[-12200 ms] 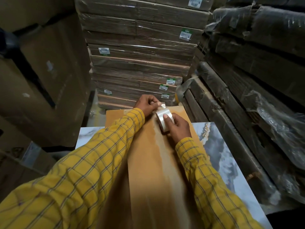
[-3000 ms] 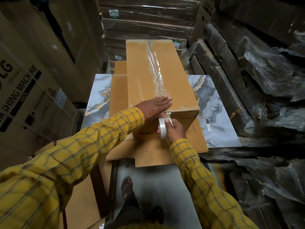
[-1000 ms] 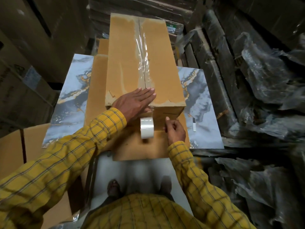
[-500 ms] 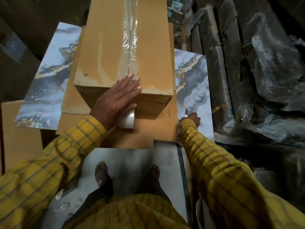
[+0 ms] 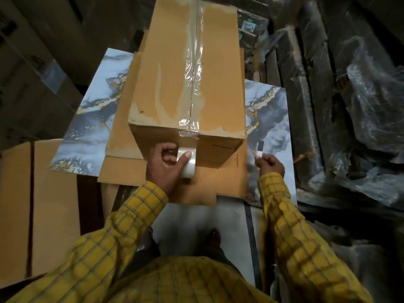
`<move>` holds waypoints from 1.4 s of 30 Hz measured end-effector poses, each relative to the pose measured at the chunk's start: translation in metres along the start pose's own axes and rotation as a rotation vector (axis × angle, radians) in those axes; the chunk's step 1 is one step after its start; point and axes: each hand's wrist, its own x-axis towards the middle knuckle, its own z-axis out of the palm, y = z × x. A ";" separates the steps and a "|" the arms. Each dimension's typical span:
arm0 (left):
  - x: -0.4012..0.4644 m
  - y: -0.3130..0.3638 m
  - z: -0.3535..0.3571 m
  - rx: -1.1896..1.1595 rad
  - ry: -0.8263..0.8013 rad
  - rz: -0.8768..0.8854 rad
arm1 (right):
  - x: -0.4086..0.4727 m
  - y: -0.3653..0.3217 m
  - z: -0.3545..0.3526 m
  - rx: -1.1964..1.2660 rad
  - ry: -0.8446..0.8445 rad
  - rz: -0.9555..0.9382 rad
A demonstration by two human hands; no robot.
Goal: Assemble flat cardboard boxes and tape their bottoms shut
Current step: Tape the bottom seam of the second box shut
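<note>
Dim light is cast overall; glare is seen on the tape strip, and beyond it the edges are darkened and warped.

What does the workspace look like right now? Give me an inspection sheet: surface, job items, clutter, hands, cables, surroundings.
Surface: marble-patterned table, flat cardboard sheets lying on it.
Job's things: assembled box on the sheets, clear tape strip along its top seam and over the near edge; tape roll against the near face.
Clutter: a small dark item on the table, too small to identify.
Hands: left hand grips the roll; right hand pinches a small blade-like tool.
Cables: nothing seen.
Surroundings: plastic-wrapped bundles at right, a large carton at left.
</note>
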 end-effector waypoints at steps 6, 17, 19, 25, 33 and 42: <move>0.004 0.000 0.018 -0.207 -0.044 -0.151 | -0.083 -0.066 -0.018 0.179 -0.137 -0.577; 0.003 -0.009 0.029 -0.277 0.025 -0.190 | -0.139 -0.108 0.049 -0.453 -0.250 -1.358; -0.002 -0.009 0.029 -0.291 0.046 -0.189 | -0.144 -0.114 0.056 -0.493 -0.229 -1.435; -0.010 -0.009 0.029 -0.328 0.136 -0.203 | -0.136 -0.111 0.063 -0.660 -0.188 -1.509; -0.013 -0.030 0.014 -0.278 0.171 -0.209 | -0.110 -0.078 0.045 -0.798 -0.125 -1.371; -0.004 0.002 -0.005 -0.413 -0.028 0.043 | -0.093 -0.023 -0.006 -0.094 -0.349 -0.487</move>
